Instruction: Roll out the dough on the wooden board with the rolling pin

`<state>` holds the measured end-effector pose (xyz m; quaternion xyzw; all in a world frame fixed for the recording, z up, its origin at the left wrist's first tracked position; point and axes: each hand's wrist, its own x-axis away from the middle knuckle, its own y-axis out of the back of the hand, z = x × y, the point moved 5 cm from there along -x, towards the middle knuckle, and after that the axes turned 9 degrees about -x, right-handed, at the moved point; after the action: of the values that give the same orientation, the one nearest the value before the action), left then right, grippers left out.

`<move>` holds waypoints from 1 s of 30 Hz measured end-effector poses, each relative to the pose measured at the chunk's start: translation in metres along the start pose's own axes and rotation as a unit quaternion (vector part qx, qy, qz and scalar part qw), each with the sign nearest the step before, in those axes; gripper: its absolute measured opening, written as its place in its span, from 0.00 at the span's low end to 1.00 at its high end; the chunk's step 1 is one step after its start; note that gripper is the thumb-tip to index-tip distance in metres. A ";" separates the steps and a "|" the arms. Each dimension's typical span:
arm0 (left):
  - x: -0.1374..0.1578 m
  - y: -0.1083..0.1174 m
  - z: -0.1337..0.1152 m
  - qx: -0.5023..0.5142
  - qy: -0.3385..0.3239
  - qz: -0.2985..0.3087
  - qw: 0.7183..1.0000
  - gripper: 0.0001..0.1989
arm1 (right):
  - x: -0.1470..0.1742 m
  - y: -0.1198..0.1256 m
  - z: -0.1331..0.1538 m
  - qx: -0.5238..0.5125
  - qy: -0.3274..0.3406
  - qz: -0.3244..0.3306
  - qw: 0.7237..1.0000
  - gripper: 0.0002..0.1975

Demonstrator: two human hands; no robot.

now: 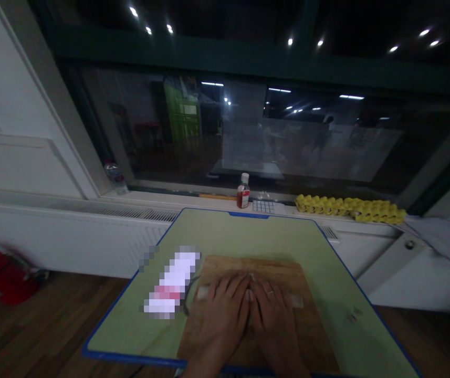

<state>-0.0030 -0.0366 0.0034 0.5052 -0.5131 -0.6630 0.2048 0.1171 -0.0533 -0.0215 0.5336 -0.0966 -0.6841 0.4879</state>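
Note:
A wooden board [244, 362] lies on the small table, and a pale flat strip [297, 301] stretches crosswise over it. My left hand [227, 304] rests palm down on the board, its fingers laid out over the strip. Close beside it, my right hand [272, 310] lies flat in the same way, with a ring on one finger. The thumbs meet or nearly meet in the middle. Both hands cover the centre of the strip, so only its two ends show plainly. What lies under the palms is hidden.
The light green table [288, 236] has a blue rim. A blurred-out bright phone-like shape [175, 283] and a dark cable [187, 299] lie left of the board. On the windowsill stand a small bottle [243, 194], a yellow egg carton [346, 208] and a clear bottle [115, 177].

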 end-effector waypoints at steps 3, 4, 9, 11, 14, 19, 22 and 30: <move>0.001 -0.001 0.001 0.012 0.002 0.012 1.000 0.18 | 0.001 -0.001 -0.001 -0.006 -0.005 -0.002 1.000 0.17; 0.001 0.000 0.001 0.015 0.002 0.011 1.000 0.18 | 0.001 0.000 -0.001 -0.004 -0.003 -0.005 1.000 0.17; 0.002 0.001 0.001 0.038 0.000 -0.005 0.999 0.18 | 0.001 -0.001 0.002 0.008 0.016 -0.004 1.000 0.18; 0.003 -0.001 0.002 0.041 0.000 -0.010 0.999 0.18 | 0.002 -0.002 0.001 0.008 0.013 -0.003 1.000 0.18; 0.003 -0.003 0.001 0.039 0.000 -0.019 0.999 0.18 | 0.002 -0.003 0.000 0.000 0.007 0.003 1.000 0.17; 0.005 -0.002 0.001 0.043 0.004 -0.023 0.999 0.18 | 0.004 -0.003 0.000 0.007 0.001 0.014 1.000 0.17; 0.005 -0.005 0.001 0.040 -0.002 -0.022 0.999 0.18 | 0.004 -0.003 -0.001 0.018 -0.002 0.017 1.000 0.17; 0.015 -0.015 -0.002 -0.045 -0.019 -0.057 0.997 0.23 | 0.009 0.002 0.003 0.081 0.034 0.000 0.996 0.21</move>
<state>-0.0035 -0.0435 -0.0161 0.5112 -0.4566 -0.7057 0.1792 0.1159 -0.0624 -0.0247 0.5947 -0.1350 -0.6555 0.4455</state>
